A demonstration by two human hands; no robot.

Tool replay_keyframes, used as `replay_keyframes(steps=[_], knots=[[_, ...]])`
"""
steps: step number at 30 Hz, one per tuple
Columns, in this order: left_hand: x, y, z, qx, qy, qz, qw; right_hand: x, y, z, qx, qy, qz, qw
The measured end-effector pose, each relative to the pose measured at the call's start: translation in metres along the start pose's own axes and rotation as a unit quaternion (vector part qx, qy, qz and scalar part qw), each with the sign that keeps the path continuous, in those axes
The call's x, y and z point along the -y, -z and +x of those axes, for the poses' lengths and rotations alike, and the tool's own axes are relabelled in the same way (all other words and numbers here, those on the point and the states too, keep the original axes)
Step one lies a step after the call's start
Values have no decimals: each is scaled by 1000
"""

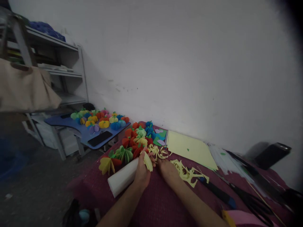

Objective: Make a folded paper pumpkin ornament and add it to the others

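Evidently the pale yellow paper pieces [148, 161] sat in the left hand [142, 171], its thumb and fingers closed on what looked like a small layered stack. The right hand [168, 170] rested close by on the right of that grip, fingers bent down toward the cloth (whether they pinched anything, I could not tell). Handling such thin layers well would probably have meant a light, flat hold, edges level, with pressure spread so that nothing creased. A white roll [124, 178] lay just left of the grip, alongside the wrist. Curled yellow strips [184, 171] were strewn to the right of the right hand, and more lay just past the fingertips; sweeping them aside might have helped. Beyond the grip, to the left, stood folded paper pumpkins [128, 142]; farther off to the right were large yellow sheets [189, 145] and black-handled scissors [251, 201], all on a maroon cloth [158, 201]. No brand, label or writing could be read on any of it.
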State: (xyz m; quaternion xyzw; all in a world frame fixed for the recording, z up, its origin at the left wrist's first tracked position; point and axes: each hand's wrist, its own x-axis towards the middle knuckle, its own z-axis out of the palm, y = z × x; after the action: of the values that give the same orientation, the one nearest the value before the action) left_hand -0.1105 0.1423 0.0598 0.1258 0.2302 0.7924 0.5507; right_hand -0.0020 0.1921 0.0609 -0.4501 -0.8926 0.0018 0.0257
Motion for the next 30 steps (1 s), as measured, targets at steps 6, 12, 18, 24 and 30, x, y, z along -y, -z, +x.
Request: replay_keyframes(steps=[6,12,18,24,30], knots=[[8,0,0,3,78,-9,997,-24,18,-13,-73,-63,73,993],[22,-3,-4,63,158,-20,985,-3,24,-22,-125,-81,110,983],[22,-1,-10,88,209,-20,974,23,24,-33,-111,-12,155,981],[20,-3,-11,94,222,-24,970,9,23,-52,-85,27,219,972],[19,-10,-18,105,233,5,967,-8,17,-60,-73,48,256,963]])
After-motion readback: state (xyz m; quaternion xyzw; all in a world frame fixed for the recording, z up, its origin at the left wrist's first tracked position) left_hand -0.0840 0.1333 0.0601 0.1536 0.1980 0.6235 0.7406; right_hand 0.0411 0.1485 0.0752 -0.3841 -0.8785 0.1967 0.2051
